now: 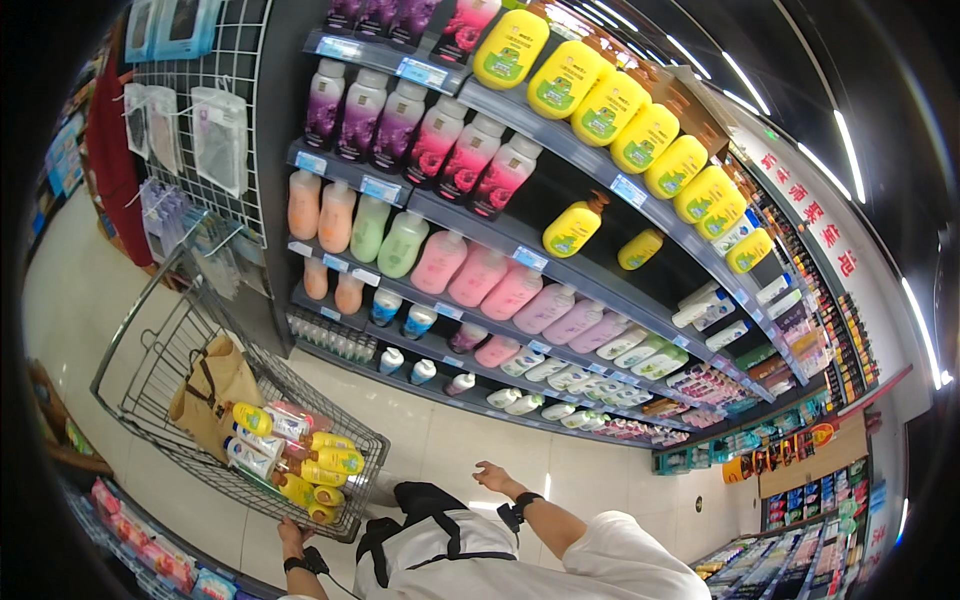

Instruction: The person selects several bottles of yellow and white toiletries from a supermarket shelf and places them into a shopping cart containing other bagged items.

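My left hand (292,534) is at the near rim of a wire shopping cart (379,469); whether its fingers close on the rim cannot be told. My right hand (493,478) is over the floor to the right of the cart, empty, with its fingers apart and slightly bent. In the cart lie several yellow pump bottles (337,460), white bottles with blue caps (251,455) and a beige bag (217,382) with dark straps. Past the cart, shelves hold yellow pump bottles (510,51), purple and pink bottles (457,157) and pink bottles (439,262).
A wire rack (259,97) with hanging packets stands beyond the cart at the upper left. Another shelf (150,551) with pink packages runs along the lower left. Tiled floor (435,435) shows between me and the long shelf. More stocked shelves (802,551) are at the lower right.
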A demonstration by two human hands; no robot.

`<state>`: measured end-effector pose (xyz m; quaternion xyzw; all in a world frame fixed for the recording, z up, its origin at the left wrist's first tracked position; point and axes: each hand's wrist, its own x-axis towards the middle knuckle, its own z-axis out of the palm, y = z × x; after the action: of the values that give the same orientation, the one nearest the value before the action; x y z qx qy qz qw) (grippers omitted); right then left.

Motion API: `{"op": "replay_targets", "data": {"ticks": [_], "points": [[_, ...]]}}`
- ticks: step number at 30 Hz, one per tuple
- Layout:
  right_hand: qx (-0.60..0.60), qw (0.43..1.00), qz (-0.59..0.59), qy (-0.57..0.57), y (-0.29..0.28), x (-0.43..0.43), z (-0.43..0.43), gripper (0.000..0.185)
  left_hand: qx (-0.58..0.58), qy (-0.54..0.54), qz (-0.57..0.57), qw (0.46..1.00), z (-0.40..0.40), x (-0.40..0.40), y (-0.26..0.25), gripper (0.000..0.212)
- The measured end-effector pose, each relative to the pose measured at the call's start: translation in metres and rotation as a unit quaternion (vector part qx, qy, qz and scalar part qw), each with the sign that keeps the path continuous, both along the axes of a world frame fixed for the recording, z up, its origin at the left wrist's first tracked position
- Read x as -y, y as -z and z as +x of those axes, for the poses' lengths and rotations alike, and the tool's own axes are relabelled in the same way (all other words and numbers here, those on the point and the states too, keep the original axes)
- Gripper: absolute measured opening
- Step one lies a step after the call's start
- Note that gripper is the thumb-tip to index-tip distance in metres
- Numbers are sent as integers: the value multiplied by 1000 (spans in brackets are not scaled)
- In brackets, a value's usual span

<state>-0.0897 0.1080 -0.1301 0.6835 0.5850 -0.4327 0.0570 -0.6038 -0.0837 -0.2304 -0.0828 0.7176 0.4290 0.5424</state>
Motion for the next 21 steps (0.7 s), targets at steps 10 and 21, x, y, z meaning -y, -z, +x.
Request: {"op": "replay_targets", "data": {"ticks": [10,21], "points": [[-31,997,-20,67,-6,18,25,55,-7,-7,28,1000,-54,-21,-24,41],[-39,992,-91,76,-17,3,21,46,-34,11,-37,999,-66,-22,-22,44]]}}
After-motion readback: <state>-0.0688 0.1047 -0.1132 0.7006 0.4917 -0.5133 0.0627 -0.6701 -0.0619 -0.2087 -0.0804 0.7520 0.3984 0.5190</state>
